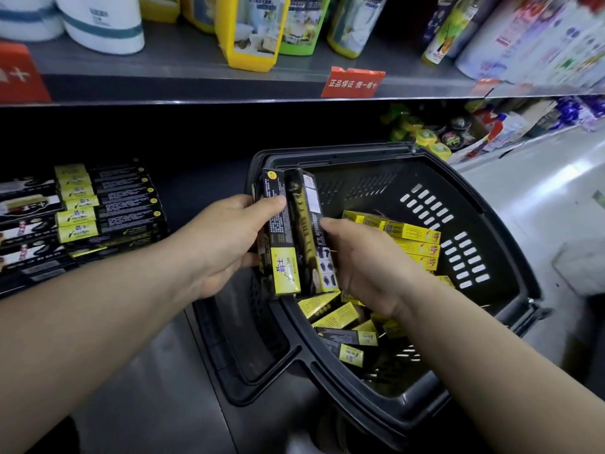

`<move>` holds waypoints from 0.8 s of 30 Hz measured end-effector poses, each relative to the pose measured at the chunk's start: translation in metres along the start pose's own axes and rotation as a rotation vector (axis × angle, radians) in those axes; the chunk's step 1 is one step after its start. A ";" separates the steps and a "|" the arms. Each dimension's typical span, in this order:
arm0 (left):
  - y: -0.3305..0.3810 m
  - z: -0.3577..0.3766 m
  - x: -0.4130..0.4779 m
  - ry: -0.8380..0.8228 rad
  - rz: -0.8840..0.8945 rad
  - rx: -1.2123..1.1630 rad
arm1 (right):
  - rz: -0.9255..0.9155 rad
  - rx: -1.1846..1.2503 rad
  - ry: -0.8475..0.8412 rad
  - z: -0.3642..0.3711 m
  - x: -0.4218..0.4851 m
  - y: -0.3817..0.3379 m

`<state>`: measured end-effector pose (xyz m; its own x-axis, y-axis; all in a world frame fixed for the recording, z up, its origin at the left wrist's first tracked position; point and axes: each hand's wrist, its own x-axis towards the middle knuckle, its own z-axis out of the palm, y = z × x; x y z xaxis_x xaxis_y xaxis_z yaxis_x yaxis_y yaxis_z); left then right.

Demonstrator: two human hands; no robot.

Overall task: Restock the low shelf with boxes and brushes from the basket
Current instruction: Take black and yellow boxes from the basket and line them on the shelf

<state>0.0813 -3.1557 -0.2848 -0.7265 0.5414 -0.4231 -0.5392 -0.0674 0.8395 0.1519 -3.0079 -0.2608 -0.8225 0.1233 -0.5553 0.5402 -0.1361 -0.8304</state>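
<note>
**Item 1, grip.** Left hand [226,244]: closed around a black-and-yellow box [278,224], held upright, thumb laid across its front face, fingers hidden behind. Whether a further box is stacked behind it cannot be told. Right hand [366,267]: closed on a second box [311,224] of the same kind, thumb pressed to its near side. The two boxes are held touching, side by side, over the basket's left edge.

**Item 2, source.** Basket [491,204]: black plastic, set just in front of the shelving. Loose boxes [412,237] are heaped in its bottom at mixed angles. No brushes can be made out.

**Item 3, destination.** Low shelf [196,185]: dark, to the left. Shelved boxes [108,204] are laid flat in neat rows, with bare shelf left between them and the basket.

**Item 4, hazards, as judged.**
- The boxes appear glossy and are gripped only at mid-length. If both are gathered into one hand, one could be squeezed out and dropped into the basket or onto the floor [530,204].
- The shelved rows could be knocked askew if new boxes are pushed in endwise rather than laid down.
- The upper shelf [196,83] overhangs the opening, so a raised wrist could be struck against it.
- The held boxes must be turned flat, so a yellow end could be placed facing the wrong way
</note>
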 end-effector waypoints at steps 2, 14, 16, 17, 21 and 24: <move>0.001 0.000 -0.001 -0.023 0.015 0.004 | -0.027 -0.061 -0.026 -0.002 0.002 0.001; 0.002 0.001 -0.001 -0.137 0.039 -0.013 | -0.045 0.050 -0.019 -0.009 0.009 0.000; 0.002 0.001 0.000 -0.113 0.037 -0.042 | -0.017 0.092 0.003 -0.010 0.010 -0.001; 0.003 0.001 0.001 -0.094 0.036 -0.055 | 0.013 0.134 0.004 -0.010 0.010 -0.002; 0.004 0.002 0.000 -0.052 0.016 -0.106 | 0.055 0.298 -0.027 -0.008 0.008 -0.001; 0.004 0.004 -0.002 -0.052 -0.009 -0.127 | 0.031 0.252 -0.053 -0.003 0.009 0.002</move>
<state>0.0822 -3.1539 -0.2787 -0.6998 0.5854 -0.4094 -0.5979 -0.1664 0.7841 0.1462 -3.0037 -0.2673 -0.8181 0.0649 -0.5714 0.5092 -0.3800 -0.7722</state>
